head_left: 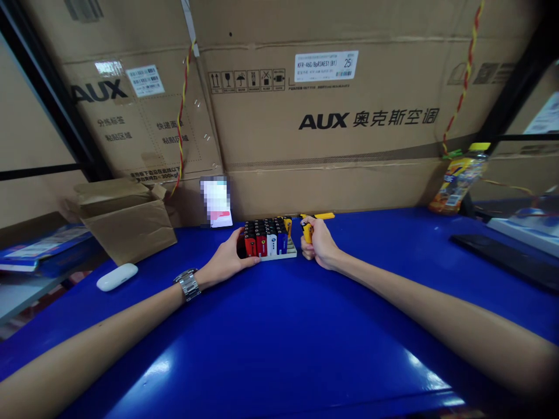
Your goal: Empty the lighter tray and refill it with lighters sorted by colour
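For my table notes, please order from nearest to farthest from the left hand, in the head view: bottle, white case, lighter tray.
1. Lighter tray: its left end held by the left hand.
2. White case: on the left side.
3. Bottle: at the far right.

We see a smooth bench [244, 343] with a high gloss, glare streaking its near part. The lighters [262, 244] look like smooth plastic. On the left, the watch band [189, 285] is shiny metal and the white case [117, 277] smooth, glossy plastic. At the far side we find the large carton [371, 75] in matt cardboard; the bottle [463, 177], far right, is clear, shiny plastic.
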`<state>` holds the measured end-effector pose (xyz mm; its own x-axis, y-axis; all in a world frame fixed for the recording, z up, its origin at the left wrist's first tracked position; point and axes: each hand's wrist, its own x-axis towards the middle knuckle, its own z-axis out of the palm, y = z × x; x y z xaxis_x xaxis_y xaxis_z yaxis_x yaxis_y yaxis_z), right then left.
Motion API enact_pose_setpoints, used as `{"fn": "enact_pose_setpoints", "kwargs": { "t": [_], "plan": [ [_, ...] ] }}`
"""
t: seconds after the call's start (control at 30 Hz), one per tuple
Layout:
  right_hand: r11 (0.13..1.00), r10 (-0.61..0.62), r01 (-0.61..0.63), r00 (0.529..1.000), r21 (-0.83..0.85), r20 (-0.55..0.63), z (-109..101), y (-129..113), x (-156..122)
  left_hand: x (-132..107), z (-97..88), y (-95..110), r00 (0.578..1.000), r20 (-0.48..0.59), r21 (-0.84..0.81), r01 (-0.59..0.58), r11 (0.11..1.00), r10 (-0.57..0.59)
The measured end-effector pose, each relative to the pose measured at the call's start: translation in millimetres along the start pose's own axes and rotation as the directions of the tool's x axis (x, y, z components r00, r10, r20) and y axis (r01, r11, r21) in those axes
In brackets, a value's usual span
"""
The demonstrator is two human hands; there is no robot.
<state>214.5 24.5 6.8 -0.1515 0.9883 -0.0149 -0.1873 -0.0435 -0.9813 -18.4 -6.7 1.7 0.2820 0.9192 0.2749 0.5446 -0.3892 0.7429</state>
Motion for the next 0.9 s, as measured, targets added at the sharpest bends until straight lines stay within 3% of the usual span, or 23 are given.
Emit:
{"fn": "enact_pose_setpoints", "kwargs": {
  "t": [0.3,0.4,0.5,0.67,0.9],
  "plan": [
    [1.0,0.02,-0.02,0.999,0.018,0.032,-1,1,2,0,-0.1,-3,1.0,0.011,-0.051,0.017,0.999,-0.017],
    [0.992,-0.123,0.123,0.991,-0.004,0.05,-2,7,4,1,0.0,-5,1.0,0.016,-0.08,-0.004,0.997,0.005],
    [0.946,-0.306,0.307,0.952,-0.104,0.024,-5,12,6,1,0.1,-6,1.0,0.022,-0.111,-0.008,0.994,0.01],
    [0.724,-0.575,0.518,0.818,-0.456,0.016,-12,12,10,1,0.2,-7,1.0,0.02,-0.138,0.001,0.99,0.002],
    [0.768,-0.502,0.504,0.857,-0.396,0.119,-14,16,15,2,0.1,-7,0.999,0.02,-0.137,-0.023,0.99,0.026]
  ]
}}
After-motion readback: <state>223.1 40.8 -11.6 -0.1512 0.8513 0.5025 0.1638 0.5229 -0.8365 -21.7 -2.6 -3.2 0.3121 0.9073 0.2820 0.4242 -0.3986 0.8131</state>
